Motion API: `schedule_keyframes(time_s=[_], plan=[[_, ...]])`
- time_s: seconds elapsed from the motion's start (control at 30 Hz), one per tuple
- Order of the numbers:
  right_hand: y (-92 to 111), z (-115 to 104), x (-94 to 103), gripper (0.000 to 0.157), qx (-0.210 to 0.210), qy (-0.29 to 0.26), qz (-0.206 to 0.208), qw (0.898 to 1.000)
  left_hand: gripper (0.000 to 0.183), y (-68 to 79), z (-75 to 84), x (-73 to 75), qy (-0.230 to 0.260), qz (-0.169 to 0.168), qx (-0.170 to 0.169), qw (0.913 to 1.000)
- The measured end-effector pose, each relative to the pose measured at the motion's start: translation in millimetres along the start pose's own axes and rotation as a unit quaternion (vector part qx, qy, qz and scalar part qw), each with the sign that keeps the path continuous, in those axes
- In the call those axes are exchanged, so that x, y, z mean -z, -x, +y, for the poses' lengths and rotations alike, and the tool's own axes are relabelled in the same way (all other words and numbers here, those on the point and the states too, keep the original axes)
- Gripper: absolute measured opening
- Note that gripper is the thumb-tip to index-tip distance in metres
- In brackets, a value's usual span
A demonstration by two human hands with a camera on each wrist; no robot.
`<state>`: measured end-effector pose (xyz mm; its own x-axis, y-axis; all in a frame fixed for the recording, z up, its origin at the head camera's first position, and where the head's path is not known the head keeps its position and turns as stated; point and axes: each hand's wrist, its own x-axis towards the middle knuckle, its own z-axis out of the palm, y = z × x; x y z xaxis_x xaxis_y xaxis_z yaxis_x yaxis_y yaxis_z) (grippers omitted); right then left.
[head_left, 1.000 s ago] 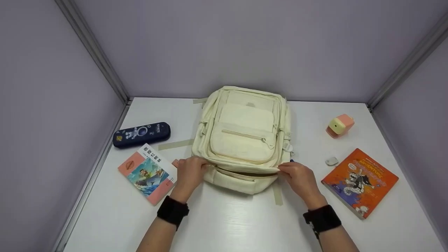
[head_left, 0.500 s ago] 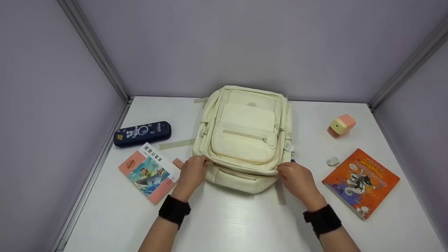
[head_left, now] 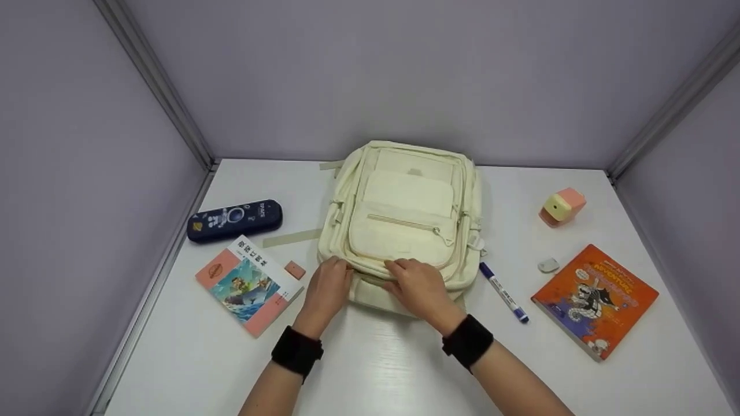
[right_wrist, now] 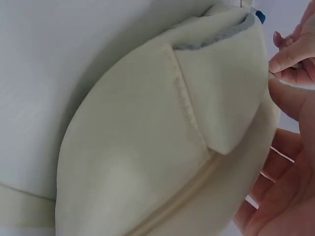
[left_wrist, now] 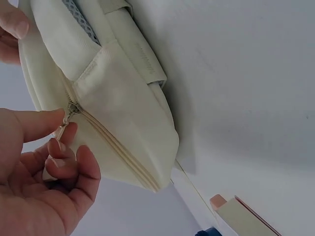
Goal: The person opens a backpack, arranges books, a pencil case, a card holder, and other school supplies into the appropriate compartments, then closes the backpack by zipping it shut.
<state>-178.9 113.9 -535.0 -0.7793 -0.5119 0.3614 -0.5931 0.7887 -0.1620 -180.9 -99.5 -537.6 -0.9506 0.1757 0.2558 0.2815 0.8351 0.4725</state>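
Note:
A cream backpack (head_left: 407,199) lies front side up on the white table, its top end toward me. My left hand (head_left: 328,289) is at its near left corner. In the left wrist view, this hand pinches a zipper pull (left_wrist: 64,127) between thumb and fingers, and the zip (left_wrist: 118,145) runs closed from its slider toward the table side. My right hand (head_left: 421,290) holds the near edge of the backpack around its middle. Seen from the right wrist, its thumb (right_wrist: 288,101) lies against the fabric and its other fingers are partly hidden behind the bag.
Left of the backpack are a dark blue pencil case (head_left: 234,222), a pink-and-blue book (head_left: 248,287) and a small reddish block (head_left: 295,270). To the right lie a blue-and-white marker (head_left: 504,293), a white eraser-like piece (head_left: 548,265), an orange book (head_left: 595,301) and a pink-and-yellow pencil sharpener (head_left: 562,207).
My right hand has moved left from the backpack's near right corner to the middle of its near edge, uncovering the marker. The gap at the opening has narrowed. My left hand has shifted slightly.

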Motion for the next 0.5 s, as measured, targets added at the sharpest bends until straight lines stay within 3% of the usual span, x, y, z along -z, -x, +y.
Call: schedule_keyframes(time_s=[0.2,0.37,0.5], plan=[[-3.5,2.5,-4.1,0.012,-0.018,0.0,0.037,0.999,0.008,0.7,-6.4,-2.5,-0.006,0.032,0.014,0.9994],[-0.5,6.7,2.1,0.011,-0.042,-0.02,0.027,0.999,0.008,1.9,-12.6,-2.9,0.016,0.051,0.014,0.9985],[3.4,10.0,7.4,0.009,-0.058,-0.035,0.023,0.997,0.006,2.7,-17.9,-2.1,0.029,0.063,-0.013,0.9975]])
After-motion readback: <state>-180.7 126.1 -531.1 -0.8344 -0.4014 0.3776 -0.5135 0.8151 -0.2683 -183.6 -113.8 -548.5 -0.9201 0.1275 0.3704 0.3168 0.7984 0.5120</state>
